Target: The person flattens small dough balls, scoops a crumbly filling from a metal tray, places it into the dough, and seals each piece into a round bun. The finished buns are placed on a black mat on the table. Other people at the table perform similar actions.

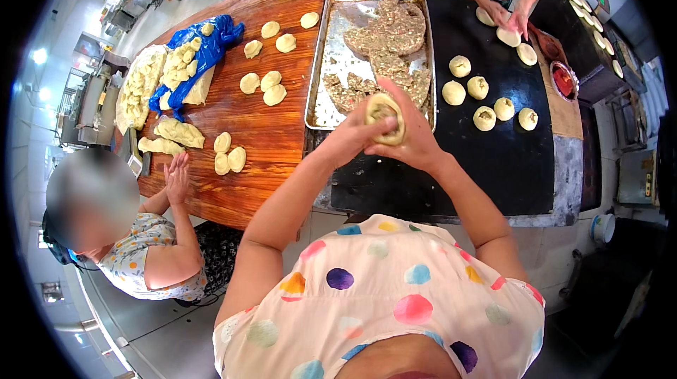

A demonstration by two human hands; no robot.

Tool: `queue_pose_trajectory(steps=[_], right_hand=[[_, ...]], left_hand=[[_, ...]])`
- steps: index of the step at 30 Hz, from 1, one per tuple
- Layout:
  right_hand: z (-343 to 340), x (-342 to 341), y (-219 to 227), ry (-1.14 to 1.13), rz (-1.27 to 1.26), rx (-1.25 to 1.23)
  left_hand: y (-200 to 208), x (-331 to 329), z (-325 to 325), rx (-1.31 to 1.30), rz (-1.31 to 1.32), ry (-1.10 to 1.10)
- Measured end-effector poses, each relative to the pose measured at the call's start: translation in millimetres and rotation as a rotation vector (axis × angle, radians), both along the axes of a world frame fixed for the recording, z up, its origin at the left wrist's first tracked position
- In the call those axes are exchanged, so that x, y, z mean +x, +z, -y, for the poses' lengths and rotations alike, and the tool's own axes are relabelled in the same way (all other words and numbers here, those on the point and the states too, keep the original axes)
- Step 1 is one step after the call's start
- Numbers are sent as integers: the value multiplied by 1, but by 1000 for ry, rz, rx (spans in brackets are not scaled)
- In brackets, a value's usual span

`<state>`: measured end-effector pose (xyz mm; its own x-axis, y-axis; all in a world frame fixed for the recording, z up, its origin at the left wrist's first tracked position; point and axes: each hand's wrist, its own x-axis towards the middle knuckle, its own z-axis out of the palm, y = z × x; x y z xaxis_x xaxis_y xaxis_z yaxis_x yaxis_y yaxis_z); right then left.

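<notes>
Above the near edge of a metal tray [337, 40], both my hands are closed around a cup of dough [396, 131] with brownish filling inside, its mouth facing up. My left hand [349, 138] grips its left side, with the thumb pressed into the opening. My right hand [423, 141] wraps the right side, fingers curved along the rim. Chopped filling [391, 33] with small orange and green bits is heaped over much of the tray. To the right, several stuffed dough balls [484, 118] sit on a black work surface [451, 174], some with filling showing at the top.
On the wooden table [282, 132] at left lie small dough pieces [274, 94], a large dough mass [142, 86] and a blue plastic bag [224, 32]. A co-worker's hands [176, 178] are pressed together there. Another person's hands [518, 21] flatten dough at far right, near a red-filled bowl [564, 81].
</notes>
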<state>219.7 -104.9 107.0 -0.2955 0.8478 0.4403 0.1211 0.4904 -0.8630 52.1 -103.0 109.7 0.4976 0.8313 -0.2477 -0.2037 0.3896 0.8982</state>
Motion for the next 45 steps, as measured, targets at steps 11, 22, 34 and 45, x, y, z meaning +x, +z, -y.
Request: queue_pose_trajectory(steps=[11,22,34,45], right_hand=[[8,37,1,-23,114,119],[20,91,12,-89,146,108],[23,100,-7,-308,75,259],[26,80,-1,-357,-286,102]], left_hand=[[11,33,0,-28,8,-9],[12,78,-3,-55,22,-228],[18,107,9,-92,13,-273],[20,128,1,337,-245,-85]])
